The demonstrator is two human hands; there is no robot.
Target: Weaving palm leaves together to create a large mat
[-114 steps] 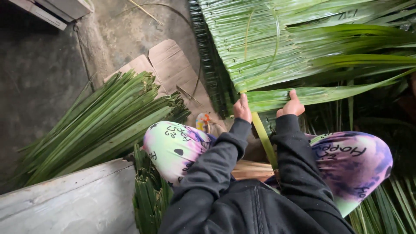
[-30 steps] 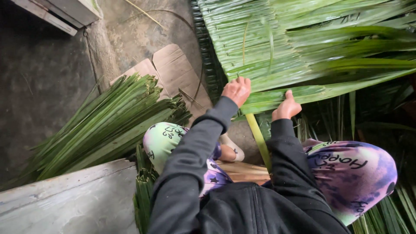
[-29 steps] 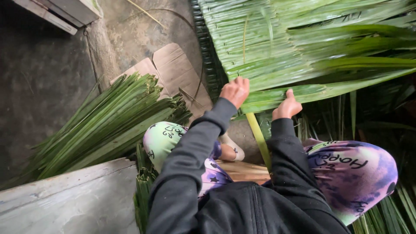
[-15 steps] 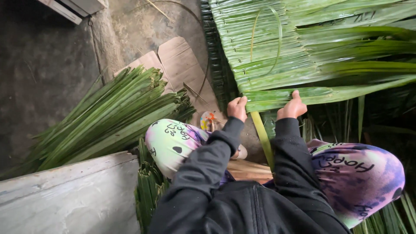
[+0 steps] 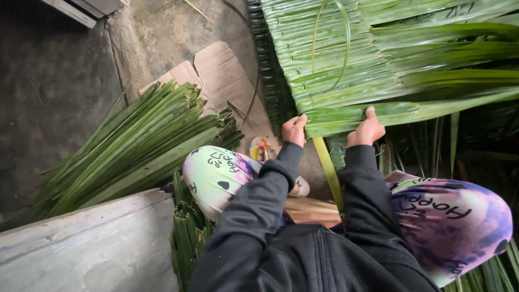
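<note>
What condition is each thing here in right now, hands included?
Left hand: gripping the mat's near edge.
Right hand: gripping the same edge.
Woven leaf mat: partly woven, loose leaves at right.
Leaf pile: loose, lying flat.
Cardboard: flattened on the ground.

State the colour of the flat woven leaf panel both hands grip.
Green, in the head view: the woven leaf panel.

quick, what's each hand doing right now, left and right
Left hand: closed, pinching the near edge of the woven palm-leaf panel.
Right hand: closed, gripping the same edge, thumb up on the leaf.
</note>
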